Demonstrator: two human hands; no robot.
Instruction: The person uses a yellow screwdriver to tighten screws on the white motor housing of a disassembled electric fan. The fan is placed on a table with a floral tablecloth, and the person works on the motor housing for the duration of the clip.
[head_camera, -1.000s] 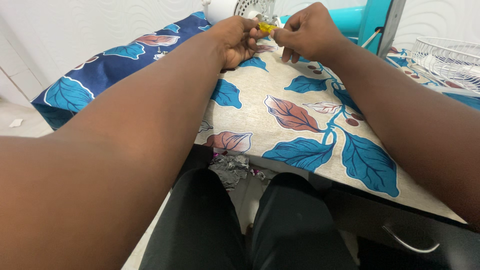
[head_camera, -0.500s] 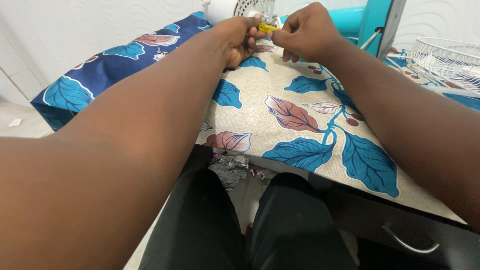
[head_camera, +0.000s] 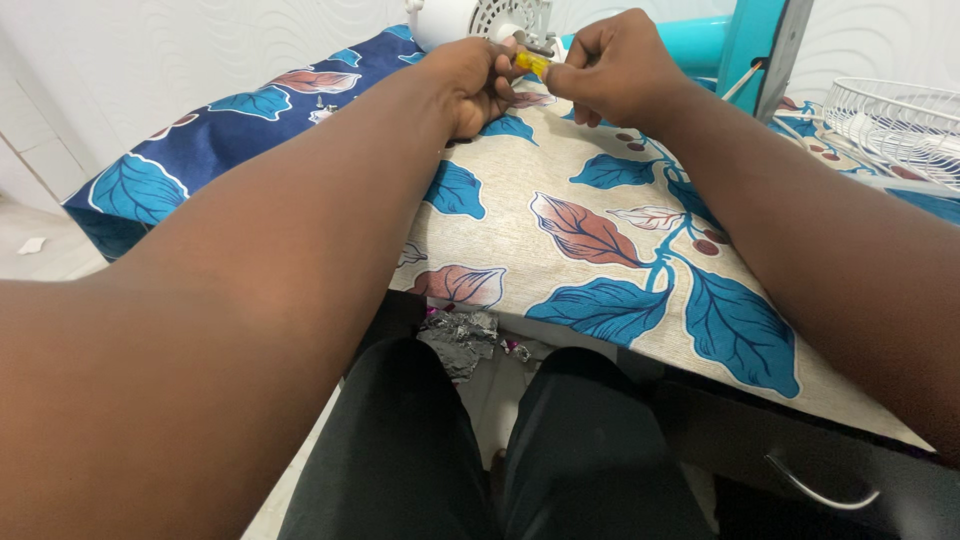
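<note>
A white wire basket (head_camera: 900, 115) stands at the right edge of the table, cut off; nothing shows in it. Two hands meet at the far side of the leaf-print cloth (head_camera: 600, 230). The left hand (head_camera: 478, 82) and right hand (head_camera: 612, 68) both pinch one small yellow piece (head_camera: 531, 63), mostly hidden by fingers. A white fan motor (head_camera: 480, 18) behind is cut off.

Home room, used for repair: leaf-print tablecloth (head_camera: 600, 250) on table, white wall (head_camera: 150, 60), dismantled fan (head_camera: 480, 18), wire fan guard (head_camera: 890, 115).
</note>
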